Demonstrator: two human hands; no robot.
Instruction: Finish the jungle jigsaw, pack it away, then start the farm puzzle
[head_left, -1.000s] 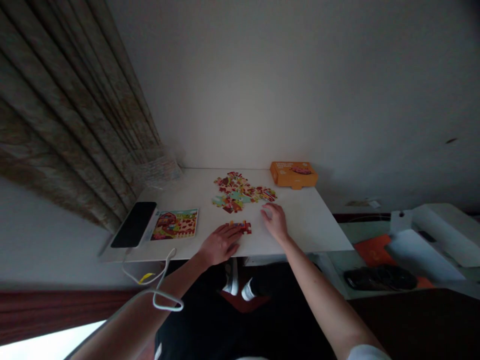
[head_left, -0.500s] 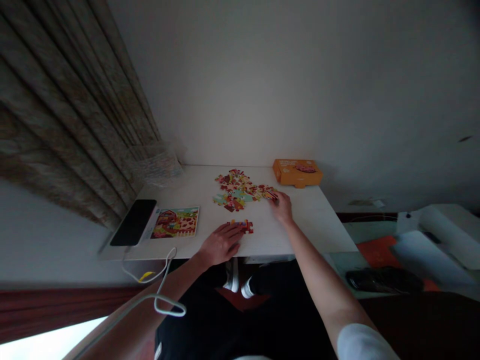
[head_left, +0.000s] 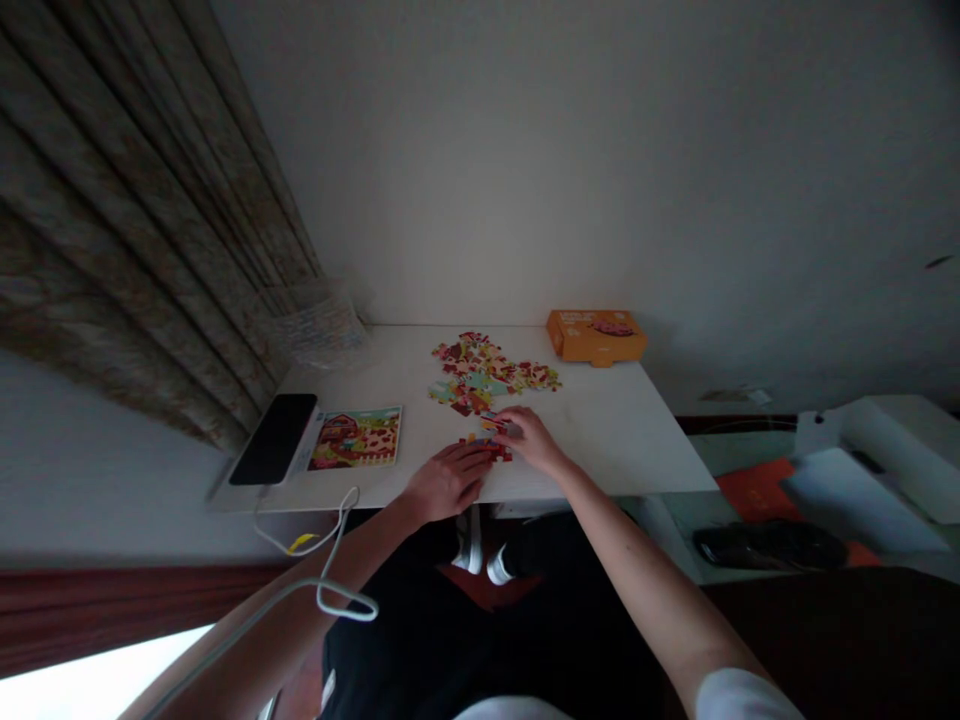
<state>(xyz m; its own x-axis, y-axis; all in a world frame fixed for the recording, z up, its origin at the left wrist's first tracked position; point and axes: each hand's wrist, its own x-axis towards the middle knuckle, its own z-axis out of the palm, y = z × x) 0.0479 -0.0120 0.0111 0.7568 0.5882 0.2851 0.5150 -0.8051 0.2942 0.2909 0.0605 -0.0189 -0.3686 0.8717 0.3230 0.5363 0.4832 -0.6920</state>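
Observation:
My left hand (head_left: 448, 482) lies over a small group of joined red jigsaw pieces (head_left: 502, 455) near the table's front edge. Its fingers are stretched out flat and cover the group's left part. Just above that group, my right hand (head_left: 529, 436) pinches a striped jigsaw piece (head_left: 492, 422) between thumb and fingers. Whether this piece touches the group, I cannot tell. Beyond both hands spreads a pile of loose, colourful jigsaw pieces (head_left: 480, 372). A farm picture card (head_left: 355, 438) rests left of my left hand.
On the white table (head_left: 622, 430), an orange box (head_left: 597, 337) stands at the back right. A black phone (head_left: 274, 440) with a white cable (head_left: 334, 545) lies at the left edge. A clear plastic bag (head_left: 324, 335) sits at the back left beside the curtain (head_left: 150, 180).
My right hand has moved left and nearer from the pile's right end, bringing the striped jigsaw piece to the joined group. My left hand stays over the group.

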